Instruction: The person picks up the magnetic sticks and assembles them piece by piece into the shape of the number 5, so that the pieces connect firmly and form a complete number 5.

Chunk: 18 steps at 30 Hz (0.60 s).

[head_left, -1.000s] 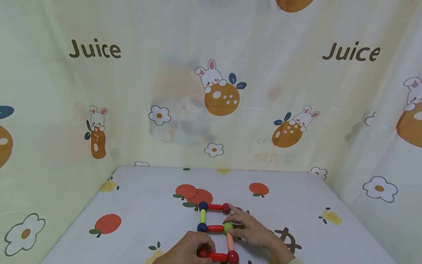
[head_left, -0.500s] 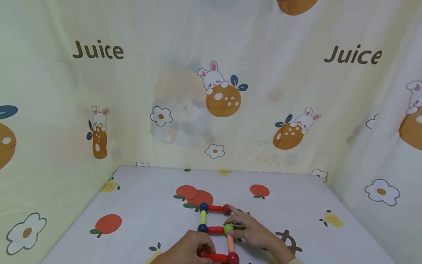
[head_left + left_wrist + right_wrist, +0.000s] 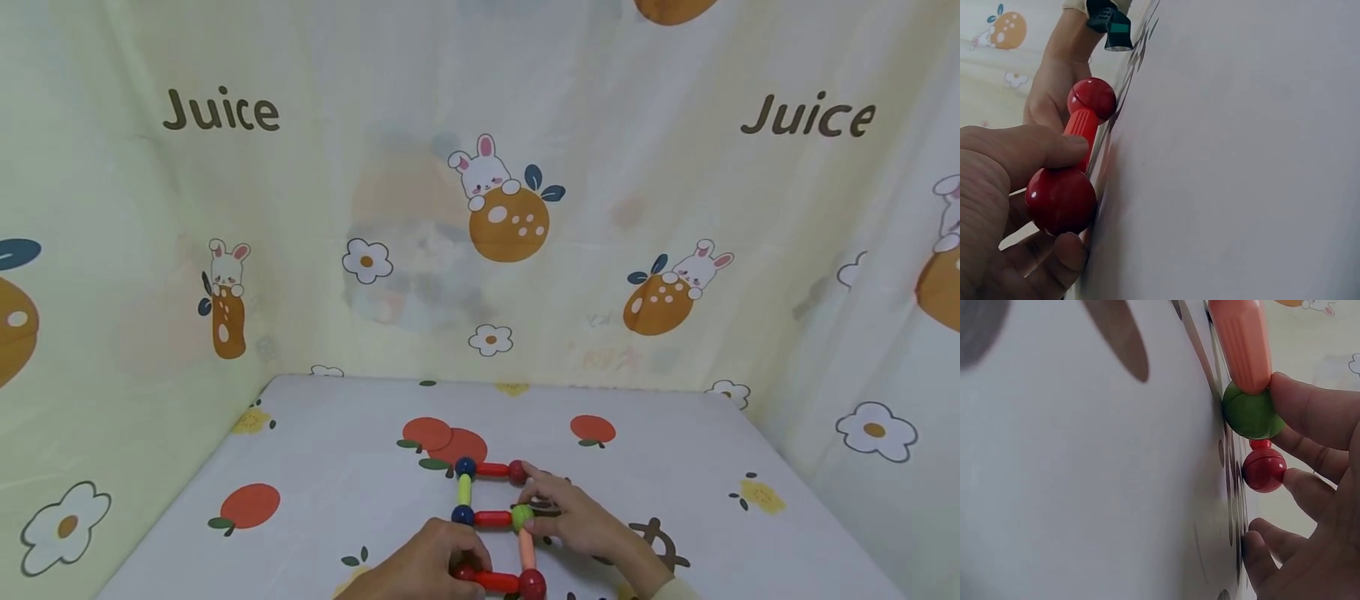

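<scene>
A frame of toy rods and balls lies flat on the table in the head view. Two dark blue balls [image 3: 462, 515] are joined by a yellow-green rod [image 3: 465, 491] on its left. Red rods [image 3: 493, 518] run across, and a salmon rod [image 3: 527, 550] links the green ball [image 3: 522, 517] to the near right red ball [image 3: 532, 583]. My left hand [image 3: 431, 562] grips the near left red ball [image 3: 1061, 201], thumb along its red rod [image 3: 1082, 128]. With thumb and a finger, my right hand [image 3: 576, 518] pinches the green ball; another fingertip touches the far red ball [image 3: 1264, 470].
The pale tablecloth [image 3: 330, 467] is printed with fruit and flowers. Behind it and at both sides hang curtains [image 3: 315, 183] with rabbit prints and the word Juice. In the left wrist view, a dark device [image 3: 1110, 26] sits on the right wrist.
</scene>
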{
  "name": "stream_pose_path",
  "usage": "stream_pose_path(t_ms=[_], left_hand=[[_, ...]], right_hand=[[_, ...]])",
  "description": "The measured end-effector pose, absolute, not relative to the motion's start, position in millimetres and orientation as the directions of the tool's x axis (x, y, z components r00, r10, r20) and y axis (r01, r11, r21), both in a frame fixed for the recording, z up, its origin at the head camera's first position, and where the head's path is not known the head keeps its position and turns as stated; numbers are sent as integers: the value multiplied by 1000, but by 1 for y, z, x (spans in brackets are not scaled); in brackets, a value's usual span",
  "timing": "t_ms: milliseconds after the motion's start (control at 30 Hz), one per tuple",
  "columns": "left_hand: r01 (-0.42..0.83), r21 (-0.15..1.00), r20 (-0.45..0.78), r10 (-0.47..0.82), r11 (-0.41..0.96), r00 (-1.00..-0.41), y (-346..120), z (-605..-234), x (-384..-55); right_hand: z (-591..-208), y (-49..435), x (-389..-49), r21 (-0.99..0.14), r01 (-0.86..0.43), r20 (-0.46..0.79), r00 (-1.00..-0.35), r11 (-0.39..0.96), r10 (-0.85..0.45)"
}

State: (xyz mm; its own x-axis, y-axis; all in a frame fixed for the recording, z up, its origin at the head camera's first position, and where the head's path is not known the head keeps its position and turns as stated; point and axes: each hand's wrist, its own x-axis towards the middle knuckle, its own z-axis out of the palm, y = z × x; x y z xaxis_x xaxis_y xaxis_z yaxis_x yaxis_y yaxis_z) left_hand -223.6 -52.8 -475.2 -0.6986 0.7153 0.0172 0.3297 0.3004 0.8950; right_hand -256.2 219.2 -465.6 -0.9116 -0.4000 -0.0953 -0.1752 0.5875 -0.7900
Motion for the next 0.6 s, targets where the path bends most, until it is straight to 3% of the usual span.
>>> stream_pose_path(t_ms=[367,600], left_hand=[[277,889,-62,695,365,-716,-54,-471,-225],[310,870,-50,694,383,-719,-64,-461,-233]], right_hand=[[-464,220,-262,-767,-171,-105,-918,619,-384],[-460,222,-262,-757,-214,-33,-931,617,-363]])
